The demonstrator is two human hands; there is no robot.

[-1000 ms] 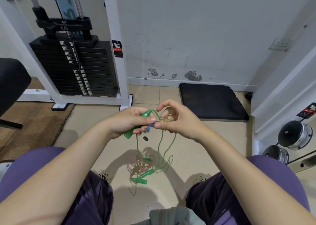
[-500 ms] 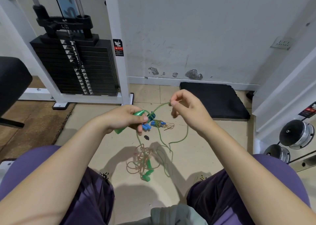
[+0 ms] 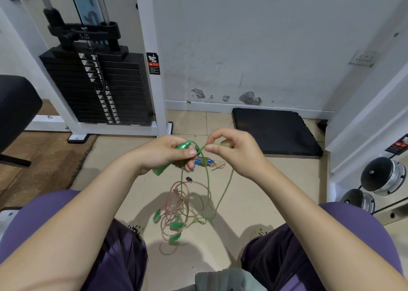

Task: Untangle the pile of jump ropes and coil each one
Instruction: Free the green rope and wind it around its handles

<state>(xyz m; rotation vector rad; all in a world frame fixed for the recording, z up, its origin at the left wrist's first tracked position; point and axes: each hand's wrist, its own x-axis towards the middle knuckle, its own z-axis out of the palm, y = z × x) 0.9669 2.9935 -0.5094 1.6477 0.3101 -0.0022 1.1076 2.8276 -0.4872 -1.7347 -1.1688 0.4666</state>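
Above the tiled floor (image 3: 254,191), between my knees: my left hand (image 3: 163,153) grips a green handle (image 3: 174,158), fingers curled round it. My right hand (image 3: 234,151) pinches the green rope (image 3: 207,180) just beside it, thumb against forefinger. Green loops hang down to the tangled pile (image 3: 181,211) on the floor, pinkish rope and green handles mixed. A blue-handled rope (image 3: 204,160), wound up, lies past my hands. Weight stack (image 3: 99,87) to the left, black mat (image 3: 273,131) by the wall.
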